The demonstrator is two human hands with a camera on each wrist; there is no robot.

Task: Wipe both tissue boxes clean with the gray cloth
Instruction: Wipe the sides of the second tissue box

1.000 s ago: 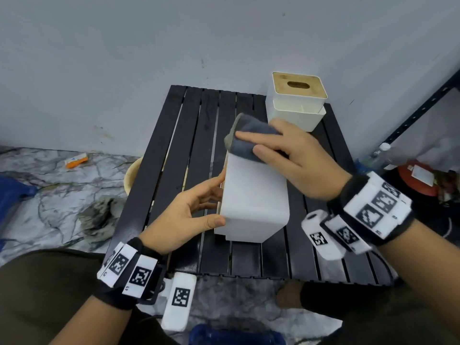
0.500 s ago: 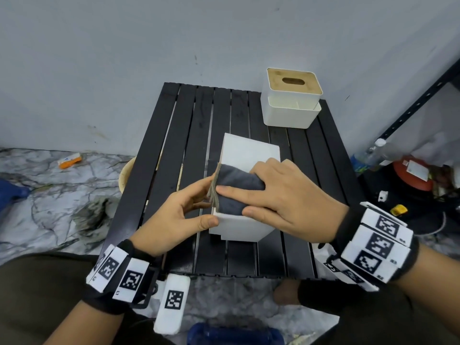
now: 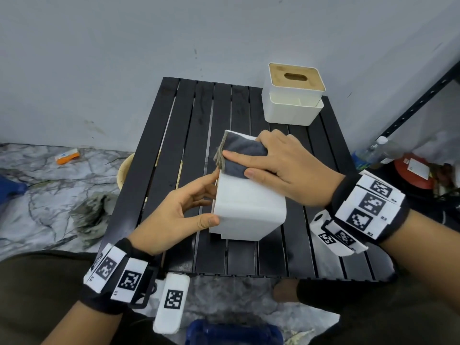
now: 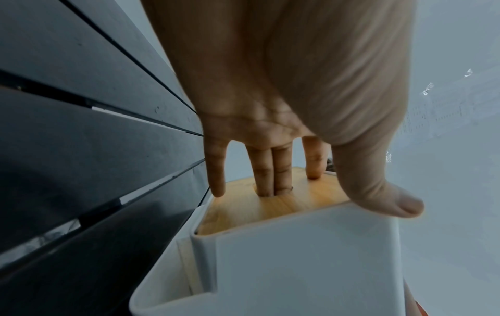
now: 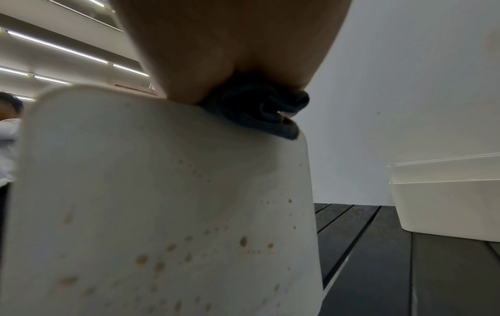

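Observation:
A white tissue box (image 3: 249,207) lies on its side in the middle of the black slatted table (image 3: 189,135). My left hand (image 3: 212,197) grips its left end, thumb over the near top edge. In the left wrist view two fingers (image 4: 273,171) sit in the slot of the wooden lid (image 4: 270,211). My right hand (image 3: 237,163) presses the folded gray cloth (image 3: 244,150) flat on the far end of the box's upper face. Brown spots dot the box side (image 5: 162,203) in the right wrist view. The second tissue box (image 3: 291,105) stands upright at the far right corner.
A gray wall runs close behind the table. A black metal rack (image 3: 418,95), a bottle (image 3: 375,150) and a red object (image 3: 410,170) are at the right. A pale basin (image 3: 124,170), a rag (image 3: 92,215) and an orange item (image 3: 67,155) lie on the floor at the left.
My right hand slid the cloth from the far end of the box toward me, then back to the far end. The left hand kept its hold.

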